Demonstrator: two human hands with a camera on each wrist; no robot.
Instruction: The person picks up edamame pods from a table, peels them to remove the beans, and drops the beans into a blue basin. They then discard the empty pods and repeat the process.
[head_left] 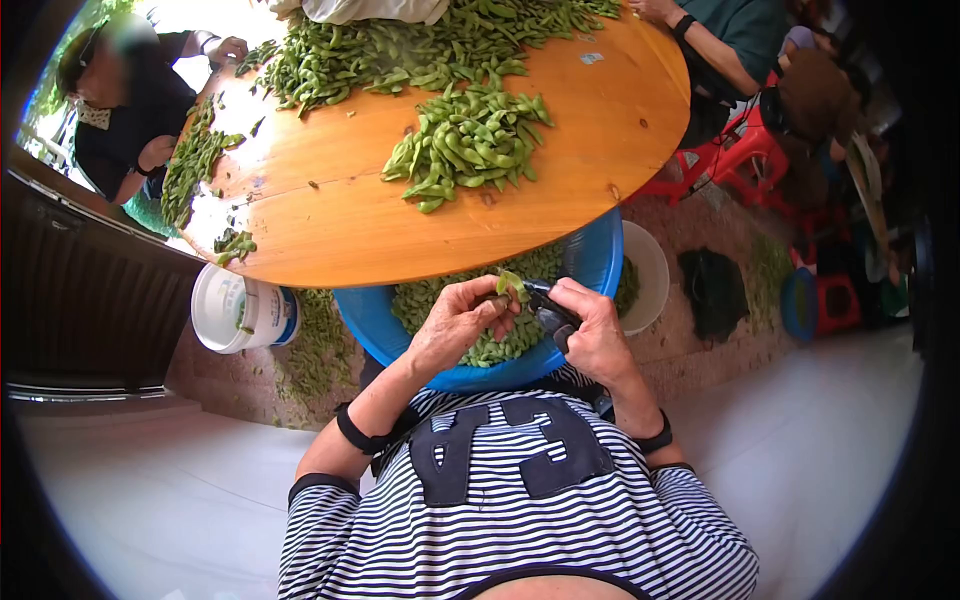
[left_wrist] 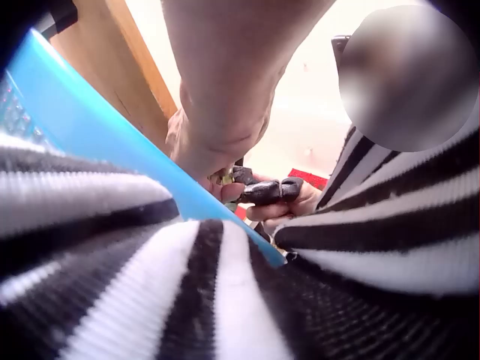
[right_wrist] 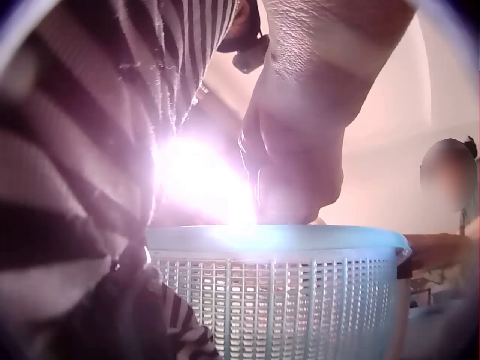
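Over a blue plastic basket (head_left: 612, 255), my left hand (head_left: 452, 328) pinches a green soybean pod (head_left: 513, 284) between thumb and fingers. My right hand (head_left: 600, 338) grips black-handled scissors (head_left: 556, 322), whose blade end is right at the pod. The black handles (left_wrist: 262, 193) also show in the left wrist view, beside the left fingertips. Beneath both hands, many green pods (head_left: 505, 350) fill the basket. In the right wrist view, the right hand (right_wrist: 300, 169) hangs just above the basket's rim (right_wrist: 330, 238), its fingers mostly hidden.
A wooden table (head_left: 330, 215) overhangs the basket's far side, bearing a small pod pile (head_left: 470, 145) and a larger heap (head_left: 390, 55). White buckets (head_left: 225, 315) stand on both sides. One person (head_left: 130, 120) sits at left, another (head_left: 735, 45) at far right near red stools (head_left: 750, 160).
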